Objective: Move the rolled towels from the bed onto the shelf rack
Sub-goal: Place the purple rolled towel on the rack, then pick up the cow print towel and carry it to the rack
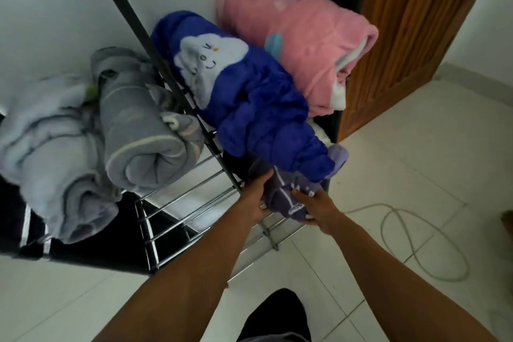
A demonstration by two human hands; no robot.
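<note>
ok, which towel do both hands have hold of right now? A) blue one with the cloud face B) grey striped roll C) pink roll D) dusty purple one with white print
D: the left hand and right hand both grip the dusty purple towel at the rack edge, just below the blue cloud-face roll.

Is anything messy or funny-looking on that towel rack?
Yes. The blue rolled towel with the cloud face lies slanted, its end jutting past the metal rack's front edge above the purple towel both hands hold. On the tiled floor, a white cord lies loosely looped.
</note>
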